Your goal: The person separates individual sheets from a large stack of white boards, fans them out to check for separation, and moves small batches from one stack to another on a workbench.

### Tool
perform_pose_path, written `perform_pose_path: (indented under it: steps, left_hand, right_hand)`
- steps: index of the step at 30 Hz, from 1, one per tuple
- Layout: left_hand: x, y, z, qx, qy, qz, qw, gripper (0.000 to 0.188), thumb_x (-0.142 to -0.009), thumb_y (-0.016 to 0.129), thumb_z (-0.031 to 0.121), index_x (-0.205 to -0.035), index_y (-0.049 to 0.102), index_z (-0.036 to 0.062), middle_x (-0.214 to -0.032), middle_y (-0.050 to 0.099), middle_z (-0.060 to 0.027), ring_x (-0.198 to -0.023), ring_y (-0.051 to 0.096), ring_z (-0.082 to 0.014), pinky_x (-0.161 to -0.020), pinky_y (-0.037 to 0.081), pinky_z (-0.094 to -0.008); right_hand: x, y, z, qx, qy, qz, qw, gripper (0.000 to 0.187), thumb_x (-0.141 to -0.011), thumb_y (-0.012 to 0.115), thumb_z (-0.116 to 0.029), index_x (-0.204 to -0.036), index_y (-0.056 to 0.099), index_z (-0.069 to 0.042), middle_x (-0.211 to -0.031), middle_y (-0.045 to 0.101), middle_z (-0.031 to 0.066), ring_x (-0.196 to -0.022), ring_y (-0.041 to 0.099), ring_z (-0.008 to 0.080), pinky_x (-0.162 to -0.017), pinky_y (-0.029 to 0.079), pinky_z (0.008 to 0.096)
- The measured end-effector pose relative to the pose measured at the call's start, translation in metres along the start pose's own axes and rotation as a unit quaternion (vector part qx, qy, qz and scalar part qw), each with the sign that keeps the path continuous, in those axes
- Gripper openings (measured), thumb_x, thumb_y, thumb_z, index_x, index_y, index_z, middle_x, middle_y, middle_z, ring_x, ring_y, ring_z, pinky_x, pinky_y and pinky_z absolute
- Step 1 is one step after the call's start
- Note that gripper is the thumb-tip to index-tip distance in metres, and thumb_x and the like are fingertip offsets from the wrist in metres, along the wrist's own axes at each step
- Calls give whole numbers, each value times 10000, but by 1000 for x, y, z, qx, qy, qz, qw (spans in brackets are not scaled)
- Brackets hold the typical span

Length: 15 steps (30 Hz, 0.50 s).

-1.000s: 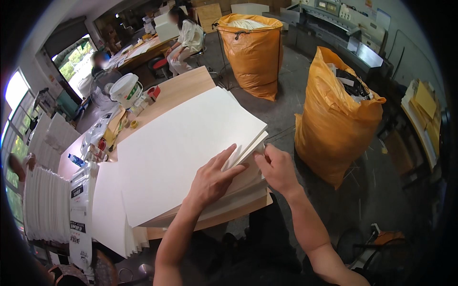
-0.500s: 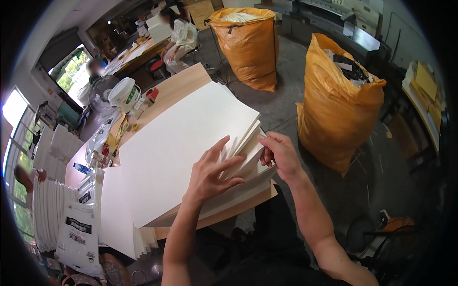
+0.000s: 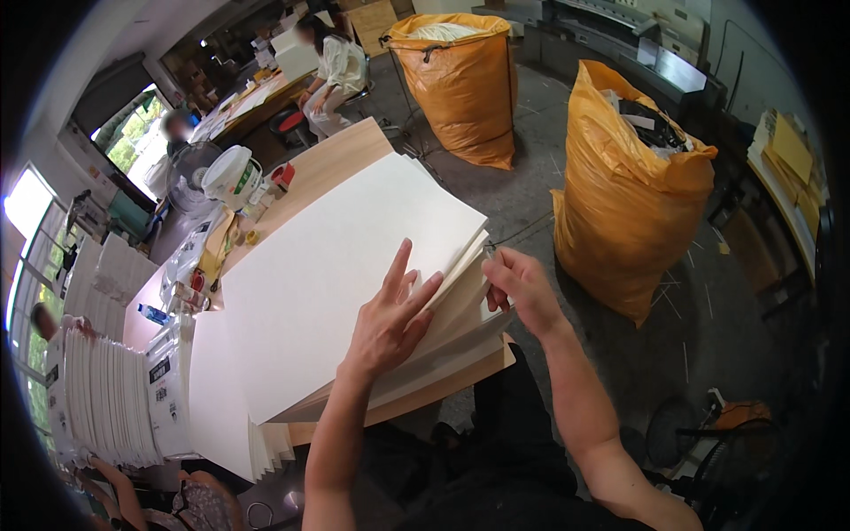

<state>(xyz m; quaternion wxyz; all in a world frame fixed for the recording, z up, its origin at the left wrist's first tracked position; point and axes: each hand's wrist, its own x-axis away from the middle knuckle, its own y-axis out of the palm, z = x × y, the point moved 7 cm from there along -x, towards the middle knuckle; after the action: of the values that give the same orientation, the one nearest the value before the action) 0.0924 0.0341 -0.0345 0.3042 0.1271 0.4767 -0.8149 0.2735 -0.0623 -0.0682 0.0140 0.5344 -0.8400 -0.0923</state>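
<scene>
A stack of large white paper sheets (image 3: 328, 257) lies on the wooden table, its near right corner fanned into several layers. My left hand (image 3: 385, 323) is at the front edge of the stack, fingers spread, with the thumb and fingertips near the lifted sheets. At that corner, the thumb and fingers of my right hand (image 3: 524, 288) are pinched together on the edge of the loose sheets. How many sheets they hold cannot be made out. More white sheets (image 3: 217, 389) lie below on the left, their front corners fanned out.
Two orange sacks (image 3: 456, 93) (image 3: 629, 203) stand on the floor to the right. On the table are a white bucket (image 3: 232, 177), a fan (image 3: 190, 177) and a blue-labelled bottle (image 3: 153, 313). Packed white bundles (image 3: 111, 389) and a co-worker's arms (image 3: 119, 487) are at lower left.
My left hand has drawn slightly left, its index finger raised more. My right hand has barely shifted at the corner. At lower left, the white printed package has swung away from the front of the bundles.
</scene>
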Motion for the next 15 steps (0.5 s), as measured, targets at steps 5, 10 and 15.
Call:
perform_pose_path:
  steps: [5, 10, 15]
  left_hand:
    - [-1, 2, -1, -44, 26, -28, 998, 389, -893, 720, 97, -1222, 728, 304, -1599, 419, -235, -1246, 649, -407, -942, 593, -451]
    - [-4, 0, 9, -67, 30, -36, 997, 461, -772, 880, 226, -1202, 731, 302, -1584, 460, -182, -1248, 645, -374, -944, 591, -442]
    - [-4, 0, 4, -7, -1, -30, 1000, 606, -630, 962, 146, -1196, 760, 220, -1564, 482, -170, -1278, 629, -400, -1034, 572, -471]
  right_hand:
    - [-6, 4, 0, 40, -30, 22, 998, 362, -1025, 628, -277, -716, 535, -113, -615, 551, -20, -546, 558, 85, -507, 399, 231]
    - [-9, 6, 12, -141, 46, 4, 989, 362, -1026, 638, -246, -701, 546, -116, -605, 553, -16, -546, 587, 103, -521, 417, 255]
    - [-9, 9, 11, -158, 45, 5, 986, 370, -1030, 638, -254, -699, 550, -115, -607, 560, -16, -546, 593, 98, -516, 416, 243]
